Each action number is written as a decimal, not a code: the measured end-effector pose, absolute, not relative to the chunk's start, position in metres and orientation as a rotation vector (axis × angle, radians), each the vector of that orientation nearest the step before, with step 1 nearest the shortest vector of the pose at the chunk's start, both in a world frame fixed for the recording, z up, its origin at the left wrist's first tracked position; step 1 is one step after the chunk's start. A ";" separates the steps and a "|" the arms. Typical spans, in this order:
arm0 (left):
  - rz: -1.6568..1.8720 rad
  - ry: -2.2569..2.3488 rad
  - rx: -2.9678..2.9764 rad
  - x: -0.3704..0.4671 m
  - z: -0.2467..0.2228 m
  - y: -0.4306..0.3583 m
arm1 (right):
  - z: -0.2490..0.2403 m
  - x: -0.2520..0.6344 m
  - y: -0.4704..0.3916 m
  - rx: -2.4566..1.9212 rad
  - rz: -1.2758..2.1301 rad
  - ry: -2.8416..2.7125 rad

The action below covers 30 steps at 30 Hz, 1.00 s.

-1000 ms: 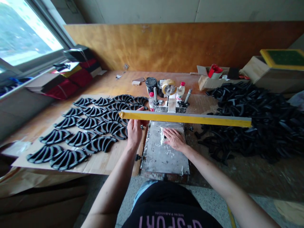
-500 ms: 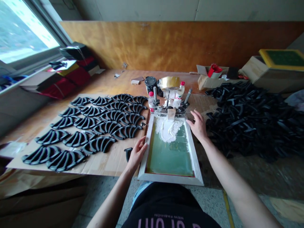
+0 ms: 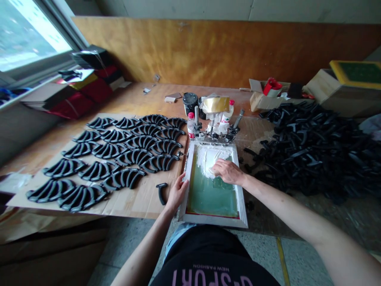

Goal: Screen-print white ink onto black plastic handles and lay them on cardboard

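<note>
"Starting at the left, what is there?" the first speaker asks.

"Rows of curved black plastic parts (image 3: 129, 158), fanned out on a cardboard sheet (image 3: 139, 202)," the second replies. "One loose curved part (image 3: 161, 194) lies apart from them, near the person's left hand (image 3: 177, 193)."

"And that hand?"

"Its fingers are half bent and touch the left rail of an aluminium screen frame (image 3: 212, 220). Whether they clasp the rail cannot be told."

"How does the frame sit?"

"It lies low in front of the clamps, its green mesh (image 3: 212, 198) facing up. With the frame down, whatever is beneath it is hidden. White paste (image 3: 204, 159) is smeared over the far part of the mesh; a red-capped bottle (image 3: 191, 129) stands just beyond the frame's far left corner, and a tape roll (image 3: 216, 104) sits behind the clamps."

"What about the right hand (image 3: 228, 171)?"

"It reaches in over the right rail, fingers curled close together, their tips at the paste's near edge. Whether they pinch a scraper or anything else, the view does not show."

"Farther right?"

"A heap of black plastic parts (image 3: 315, 155), tangled together, with an open carton (image 3: 262, 102) behind it."
</note>
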<state>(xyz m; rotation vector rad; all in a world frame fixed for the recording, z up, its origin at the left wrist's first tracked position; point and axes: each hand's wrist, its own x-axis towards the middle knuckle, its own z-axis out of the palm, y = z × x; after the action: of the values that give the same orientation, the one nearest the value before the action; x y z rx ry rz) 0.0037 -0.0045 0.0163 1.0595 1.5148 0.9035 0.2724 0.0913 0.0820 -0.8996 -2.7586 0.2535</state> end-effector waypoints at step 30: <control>1.454 1.072 1.042 0.025 0.161 0.056 | 0.058 0.348 0.129 -1.701 0.260 -1.812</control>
<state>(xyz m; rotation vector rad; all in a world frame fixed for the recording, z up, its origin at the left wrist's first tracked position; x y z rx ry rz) 0.0246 0.0563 0.1610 1.0421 1.0719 1.4537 0.3485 0.1292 0.0578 -1.7014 -1.8119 0.2602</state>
